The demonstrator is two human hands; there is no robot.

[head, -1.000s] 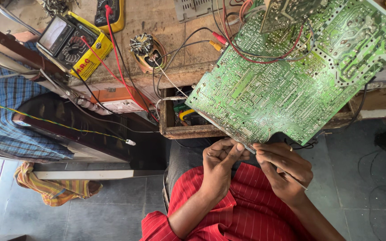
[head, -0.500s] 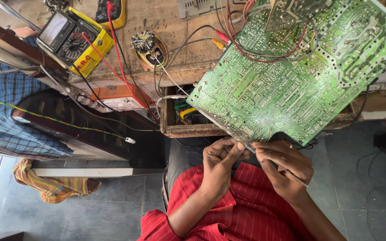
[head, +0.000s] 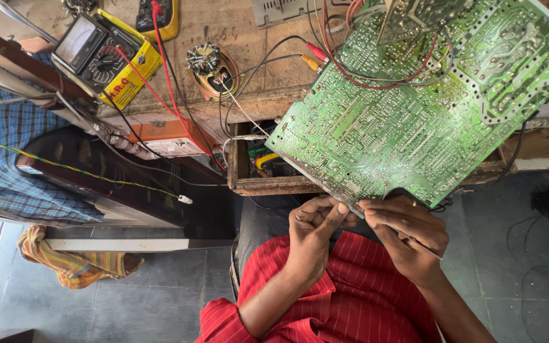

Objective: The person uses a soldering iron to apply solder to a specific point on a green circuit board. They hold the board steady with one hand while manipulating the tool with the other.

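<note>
Nearest, left hand (head: pixel 316 222) pinched on the lower edge of the green circuit board (head: pixel 414 121); right hand (head: pixel 408 232) closed around a thin metal tool (head: pixel 428 252), fingertips at the same edge. Seemingly mid-work on one spot there, calling for a steady grip and fine aim. Beyond, board propped tilted against the wooden bench (head: pixel 223 38); yellow multimeter (head: pixel 100 57) farther left.

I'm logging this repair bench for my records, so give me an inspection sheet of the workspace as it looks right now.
Surface: worn wooden bench, scuffed and crowded.
Job's things: green circuit board, solder side up, tilted over the bench edge.
Clutter: yellow analog multimeter, small speaker, orange box, open drawer.
Hands: left hand pinches the board's lower edge; right hand holds a thin tool there.
Cables: red test leads, black wires.
Surroundings: grey tiled floor, yellow-orange cloth.
</note>
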